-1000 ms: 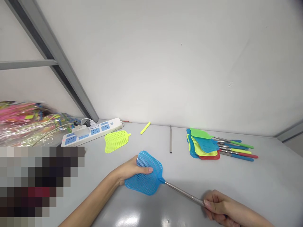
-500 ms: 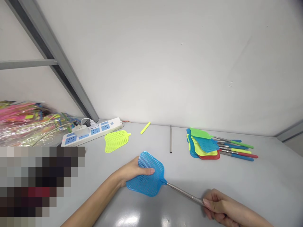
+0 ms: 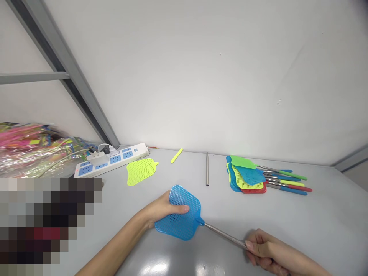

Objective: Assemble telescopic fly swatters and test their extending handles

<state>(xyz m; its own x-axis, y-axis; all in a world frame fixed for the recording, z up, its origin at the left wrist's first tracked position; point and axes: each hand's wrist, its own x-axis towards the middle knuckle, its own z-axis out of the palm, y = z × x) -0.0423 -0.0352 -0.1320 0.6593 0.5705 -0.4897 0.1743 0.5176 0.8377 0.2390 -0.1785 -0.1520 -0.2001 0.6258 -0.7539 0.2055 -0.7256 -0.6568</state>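
A blue fly swatter (image 3: 188, 224) is held above the grey table between my two hands. My left hand (image 3: 165, 209) grips its perforated head, thumb on top and the other fingers hidden beneath. The metal rod (image 3: 222, 233) joins the head's neck and runs down to the right. My right hand (image 3: 266, 251) is closed on the rod's far end, thumb against curled fingers. Behind them on the table lie a yellow swatter head (image 3: 141, 171), a short yellow handle (image 3: 176, 155) and a loose metal rod (image 3: 207, 169), apart from one another.
At the right lies a pile of fly swatters (image 3: 248, 176) in blue, yellow, red and green, handles pointing right. A white power strip (image 3: 112, 160) with plugs stands at the back left, beside plastic-wrapped colourful goods (image 3: 34, 149). A wall (image 3: 201, 76) rises behind the table.
The swatter's head and my left hand have shifted very slightly to the right. Both hands keep their hold, and the things on the table lie as before.
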